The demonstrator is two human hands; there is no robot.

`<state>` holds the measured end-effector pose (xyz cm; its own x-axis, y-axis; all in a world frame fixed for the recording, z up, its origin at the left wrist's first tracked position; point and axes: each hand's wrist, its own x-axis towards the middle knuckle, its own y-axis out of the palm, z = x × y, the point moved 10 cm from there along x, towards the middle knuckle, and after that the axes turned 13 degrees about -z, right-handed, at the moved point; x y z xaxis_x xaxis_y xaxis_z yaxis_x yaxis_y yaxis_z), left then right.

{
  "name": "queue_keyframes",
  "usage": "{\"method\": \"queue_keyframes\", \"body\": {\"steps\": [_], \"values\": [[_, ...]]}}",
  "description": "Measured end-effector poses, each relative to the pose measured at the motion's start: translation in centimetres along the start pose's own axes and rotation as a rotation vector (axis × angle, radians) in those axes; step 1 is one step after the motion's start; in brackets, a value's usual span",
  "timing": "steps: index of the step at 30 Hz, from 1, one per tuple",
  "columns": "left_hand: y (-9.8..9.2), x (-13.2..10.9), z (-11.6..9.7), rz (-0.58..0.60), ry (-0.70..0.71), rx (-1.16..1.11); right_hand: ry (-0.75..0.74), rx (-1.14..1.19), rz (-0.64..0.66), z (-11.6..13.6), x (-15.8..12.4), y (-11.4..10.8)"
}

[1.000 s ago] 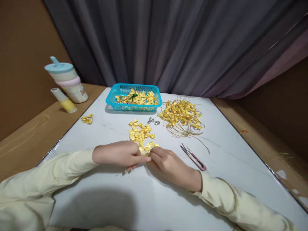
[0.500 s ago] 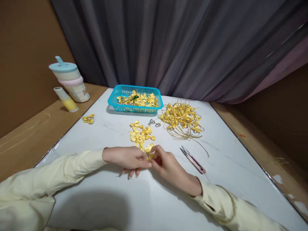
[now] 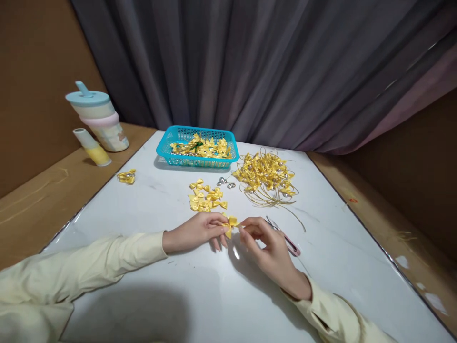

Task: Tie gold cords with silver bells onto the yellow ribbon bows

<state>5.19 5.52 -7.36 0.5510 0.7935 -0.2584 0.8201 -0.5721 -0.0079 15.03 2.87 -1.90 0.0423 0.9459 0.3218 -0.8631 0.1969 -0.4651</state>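
Note:
My left hand is closed on a yellow satin ribbon bow, pinching its left side between thumb and fingers just above the table. From the other side, my right hand has thumb and index finger pinched at the bow's right tip. Beyond the hands lies a loose group of similar yellow bows. Several small silver bells sit just behind that group. Partly hidden by my right hand, pink-handled thread snips rest on the table.
A blue plastic basket holds bows and bells at the back. To its right is a heap of bows with gold cords. A folded yellow bow piece, a tumbler and a yellow-white tube stand or lie left.
My hands have come apart slightly and shifted right, so the yellow bow between them now shows. The view has turned a little, moving the background left.

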Motion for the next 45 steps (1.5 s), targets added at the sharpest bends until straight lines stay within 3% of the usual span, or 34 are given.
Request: {"method": "queue_keyframes", "body": {"steps": [3, 8, 11, 18, 24, 33, 40, 42, 45], "values": [[0.1, 0.1, 0.6, 0.019, 0.04, 0.111, -0.096, -0.085, 0.0, 0.3, 0.6, -0.9], [0.6, -0.1, -0.7, 0.13, 0.24, 0.339, -0.262, -0.021, 0.34, 1.8, -0.1, 1.6], [1.0, -0.3, -1.0, 0.213, 0.246, 0.347, -0.31, -0.022, 0.436, 2.1, -1.1, 2.7], [1.1, -0.1, -0.3, 0.264, 0.139, 0.262, -0.345, -0.071, 0.414, 1.6, -1.5, 3.1], [1.0, -0.1, -0.4, 0.26, 0.17, 0.308, -0.399, -0.106, 0.419, 1.7, -1.8, 3.2], [1.2, -0.2, 0.1, 0.291, 0.144, 0.275, -0.271, -0.088, 0.415, 0.4, -1.5, 3.7], [1.2, -1.6, -3.0, 0.245, 0.625, 0.502, -0.041, 0.115, 0.498, -0.3, -1.5, 4.0], [1.5, -2.1, -3.3, 0.265, 0.688, 0.578, 0.026, 0.159, 0.514, -0.6, -1.5, 4.1], [1.8, -2.1, -3.0, 0.318, 0.662, 0.623, 0.094, 0.193, 0.523, -1.2, -1.6, 4.2]]}}
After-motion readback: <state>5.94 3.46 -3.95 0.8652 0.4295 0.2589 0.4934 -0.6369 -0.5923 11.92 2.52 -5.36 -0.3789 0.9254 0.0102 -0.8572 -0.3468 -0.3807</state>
